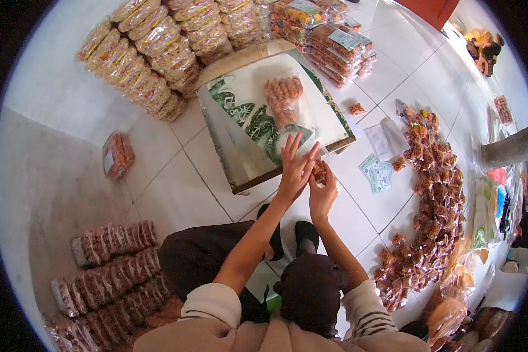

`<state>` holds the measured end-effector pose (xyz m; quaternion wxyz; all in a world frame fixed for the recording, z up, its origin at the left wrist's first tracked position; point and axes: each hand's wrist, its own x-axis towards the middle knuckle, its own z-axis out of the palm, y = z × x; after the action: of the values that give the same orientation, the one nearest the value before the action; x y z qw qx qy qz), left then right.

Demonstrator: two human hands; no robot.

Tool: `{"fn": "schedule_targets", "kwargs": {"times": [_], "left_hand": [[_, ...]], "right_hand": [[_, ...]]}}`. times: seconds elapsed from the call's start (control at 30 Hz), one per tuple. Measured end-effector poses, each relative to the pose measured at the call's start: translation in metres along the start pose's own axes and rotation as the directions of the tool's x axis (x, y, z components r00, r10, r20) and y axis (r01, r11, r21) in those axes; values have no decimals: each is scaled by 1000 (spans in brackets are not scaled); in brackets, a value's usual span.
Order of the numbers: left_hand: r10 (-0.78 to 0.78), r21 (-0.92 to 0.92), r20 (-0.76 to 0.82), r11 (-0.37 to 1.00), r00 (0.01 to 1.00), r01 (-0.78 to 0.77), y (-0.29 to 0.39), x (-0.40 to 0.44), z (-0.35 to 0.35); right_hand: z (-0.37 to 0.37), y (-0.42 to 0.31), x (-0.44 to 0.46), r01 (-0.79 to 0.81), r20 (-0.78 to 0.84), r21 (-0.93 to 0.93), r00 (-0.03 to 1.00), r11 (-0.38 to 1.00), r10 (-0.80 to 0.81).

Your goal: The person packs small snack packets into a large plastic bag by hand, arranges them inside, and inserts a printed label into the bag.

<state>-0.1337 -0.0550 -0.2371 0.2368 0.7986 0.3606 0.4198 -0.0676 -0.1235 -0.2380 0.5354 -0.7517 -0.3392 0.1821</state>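
Observation:
A transparent plastic bag (285, 101), partly filled with small reddish-brown snack packets, lies on a low white-and-green board (229, 82) in front of me. Its mouth end points toward my hands. My left hand (295, 170) reaches over the board's near edge with fingers stretched out and apart, close to the bag's mouth; whether it touches the plastic I cannot tell. Just right of it, my right hand (324, 196) pinches a small snack packet (318, 172) between thumb and fingers. The left hand's fingers are right beside that packet.
A long heap of small packets (437, 199) curves along the floor at right. Printed labels (377, 173) and empty plastic bags (387, 139) lie beside it. Filled bags (340, 53) are stacked behind the board, noodle-like packs (152, 53) at back left, more rows (114, 270) at lower left.

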Motion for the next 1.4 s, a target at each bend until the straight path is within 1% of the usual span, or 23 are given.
{"fn": "schedule_targets", "kwargs": {"times": [0.07,0.17,0.23,0.27,0.33,0.37,0.4,0.47,0.5,0.53,0.57,0.6,0.63,0.73,0.77,0.83,1.07,1.13,1.27,1.3,1.33,1.37,1.4], "left_hand": [[15,-5,30,1000,999,-15,2,1,0],[62,-59,32,996,998,-60,0,-2,1],[18,-41,46,999,999,-17,5,-4,2],[19,-36,42,999,999,-18,7,-5,2],[9,-47,50,999,999,-7,8,-8,1],[-5,-83,55,997,998,10,9,-9,1],[-4,-81,57,997,998,9,9,-10,1],[-24,-16,131,1000,991,27,7,-11,1],[-26,-12,132,1000,991,28,7,-11,-1],[6,24,177,1000,984,-11,7,-12,-2],[37,57,223,997,974,-51,6,-11,-3],[35,58,224,997,974,-49,1,-10,0],[-7,-115,125,993,992,21,-6,-9,5],[-249,-544,-31,817,968,193,-18,0,18],[-350,-585,-51,769,935,256,-24,8,20],[-459,-593,-47,728,887,345,-42,22,28],[-639,-710,-30,555,769,433,-67,50,51],[-657,-713,-21,539,754,449,-60,55,47],[-670,-645,-4,569,742,510,-59,54,44],[-670,-645,-5,570,743,509,-63,52,46],[-596,-665,-109,638,795,388,-66,51,48],[-516,-671,-213,695,830,259,-69,51,52],[-517,-674,-212,692,830,259,-67,53,47]], "right_hand": [[-3,3,3,30,-1,41,1000,999,-30],[-3,2,12,-72,132,52,989,996,64],[10,8,20,-248,61,493,966,834,251],[16,11,24,-246,65,495,967,833,247],[26,12,32,-197,-19,542,969,817,245],[32,13,37,-74,-76,527,988,847,134],[34,12,40,-74,-77,529,988,845,135],[36,11,47,135,-149,278,984,951,-96],[47,11,56,46,-95,759,995,649,40],[47,15,60,43,-92,761,995,647,42],[45,20,64,74,-75,488,996,870,-43],[42,17,68,120,-28,153,993,981,-117],[40,14,69,213,-47,144,977,966,-208],[39,11,71,203,-69,34,977,979,-200],[38,14,69,202,-65,32,978,979,-200],[32,24,66,75,75,306,992,949,-102],[20,28,74,-96,288,224,957,970,28],[33,29,80,-67,232,562,969,824,-80],[33,13,81,-21,200,484,976,875,-88],[28,10,75,-63,221,354,975,933,-18],[23,7,72,-102,231,217,972,971,50],[18,5,70,-96,231,216,972,972,45],[12,4,67,-85,235,236,972,968,28]]}}
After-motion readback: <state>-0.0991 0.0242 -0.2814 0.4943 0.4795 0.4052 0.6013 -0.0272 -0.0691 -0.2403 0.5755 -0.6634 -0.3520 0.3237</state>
